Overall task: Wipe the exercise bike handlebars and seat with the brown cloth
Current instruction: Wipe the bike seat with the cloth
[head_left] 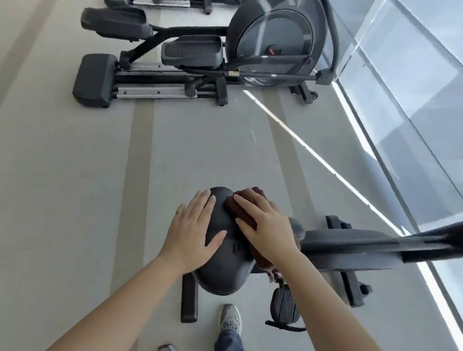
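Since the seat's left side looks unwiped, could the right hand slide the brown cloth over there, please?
Probably not yet: the left hand lies flat on that side of the black padded seat, blocking the brown cloth under the right hand.

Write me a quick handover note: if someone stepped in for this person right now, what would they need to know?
Left hand: flat and open on the left side of the seat, steadying it.
Right hand: pressing the brown cloth flat on the seat's right side, fingers spread.
Done: cannot tell how much is wiped; seat wiping is under way.
Left: finish the seat; the handlebars are not clearly in view, so check them.
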{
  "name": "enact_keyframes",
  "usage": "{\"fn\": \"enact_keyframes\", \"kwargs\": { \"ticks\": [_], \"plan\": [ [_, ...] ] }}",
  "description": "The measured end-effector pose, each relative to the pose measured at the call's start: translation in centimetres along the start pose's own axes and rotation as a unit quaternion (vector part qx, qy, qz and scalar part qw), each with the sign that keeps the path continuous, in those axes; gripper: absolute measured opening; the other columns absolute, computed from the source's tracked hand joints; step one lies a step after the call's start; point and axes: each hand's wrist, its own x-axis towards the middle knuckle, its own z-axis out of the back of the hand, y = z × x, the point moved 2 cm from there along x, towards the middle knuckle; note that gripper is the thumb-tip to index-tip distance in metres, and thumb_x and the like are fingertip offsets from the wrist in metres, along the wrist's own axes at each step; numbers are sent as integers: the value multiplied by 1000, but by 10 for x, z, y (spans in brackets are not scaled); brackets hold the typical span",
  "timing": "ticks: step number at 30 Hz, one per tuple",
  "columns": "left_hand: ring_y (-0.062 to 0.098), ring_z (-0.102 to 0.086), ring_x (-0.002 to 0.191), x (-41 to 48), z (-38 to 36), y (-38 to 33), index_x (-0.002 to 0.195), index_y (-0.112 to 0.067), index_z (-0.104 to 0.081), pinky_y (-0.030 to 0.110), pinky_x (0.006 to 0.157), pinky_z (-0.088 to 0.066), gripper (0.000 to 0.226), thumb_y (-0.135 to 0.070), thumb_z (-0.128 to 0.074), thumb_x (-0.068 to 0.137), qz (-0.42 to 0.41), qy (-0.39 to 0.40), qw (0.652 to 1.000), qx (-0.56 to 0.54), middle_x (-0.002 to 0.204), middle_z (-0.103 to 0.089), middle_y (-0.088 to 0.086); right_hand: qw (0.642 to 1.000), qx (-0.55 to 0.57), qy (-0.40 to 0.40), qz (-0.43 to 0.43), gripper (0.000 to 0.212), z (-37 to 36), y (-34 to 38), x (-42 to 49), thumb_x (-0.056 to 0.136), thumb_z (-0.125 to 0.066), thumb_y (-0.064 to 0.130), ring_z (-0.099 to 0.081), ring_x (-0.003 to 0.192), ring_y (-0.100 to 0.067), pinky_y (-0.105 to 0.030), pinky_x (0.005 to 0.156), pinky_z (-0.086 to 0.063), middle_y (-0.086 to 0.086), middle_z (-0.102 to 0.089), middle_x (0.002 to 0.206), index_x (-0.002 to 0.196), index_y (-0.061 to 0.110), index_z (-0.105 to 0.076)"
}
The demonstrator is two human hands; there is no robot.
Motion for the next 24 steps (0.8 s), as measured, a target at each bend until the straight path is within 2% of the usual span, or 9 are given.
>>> {"fn": "enact_keyframes", "kwargs": {
  "ticks": [2,4,7,10,12,14,17,21,24],
  "plan": [
    [31,-26,136,1,-1,0,137,0,-34,50,107,-29,66,-39,-43,84,-4,-15,999,-36,147,-29,16,1000,20,8,5,45,-5,-8,7,87,-55,38,-48,115,-24,-33,90,-41,8,-42,141,130,40,-44],
    [34,-32,132,2,-1,2,133,3,-40,51,103,-35,66,-35,-42,79,-11,-20,999,-48,142,-36,20,997,64,30,13,44,-5,-11,25,86,-57,36,-49,118,-21,-29,93,-38,9,-45,139,129,39,-45],
    [34,-34,131,3,-4,3,130,5,-43,50,102,-36,66,-32,-45,76,-16,-20,998,-52,140,-39,22,984,137,114,28,42,-9,-7,64,88,-56,29,-45,123,-15,-20,98,-32,8,-45,139,129,34,-48],
    [33,-33,132,4,-5,4,130,4,-43,49,103,-35,67,-32,-46,75,-10,-24,998,-52,140,-38,21,963,189,186,48,41,-12,-4,86,89,-56,24,-44,122,-11,-9,94,-24,5,-47,135,128,31,-49],
    [32,-31,133,3,-5,4,131,4,-42,49,103,-35,67,-31,-47,75,-10,-27,998,-55,142,-36,19,955,205,206,56,44,-7,-15,81,88,-57,22,-44,122,-10,-13,98,-26,6,-47,135,129,36,-47],
    [32,-30,134,2,-5,3,132,4,-41,51,102,-36,66,-30,-47,75,-8,-28,998,-60,142,-35,19,953,190,227,59,49,1,-33,64,87,-58,24,-45,121,-10,-21,103,-29,10,-45,134,127,47,-41],
    [31,-29,134,2,-6,4,133,3,-40,53,101,-36,66,-29,-47,75,-5,-26,997,-70,143,-34,18,956,160,237,63,52,11,-51,45,85,-59,32,-49,115,-7,-25,100,-35,18,-47,127,119,62,-35],
    [30,-29,135,3,-8,5,132,4,-41,50,104,-34,64,-24,-46,74,-7,-38,996,-78,143,-34,18,954,182,226,72,45,1,-41,69,87,-59,33,-44,114,0,4,90,-21,15,-47,125,128,44,-44],
    [28,-28,135,4,-10,7,131,4,-40,46,107,-30,63,-22,-46,74,-11,-50,996,-77,143,-33,18,926,263,264,58,39,-16,-22,103,89,-57,24,-44,115,1,4,90,-24,11,-50,127,125,34,-51]
  ]
}}
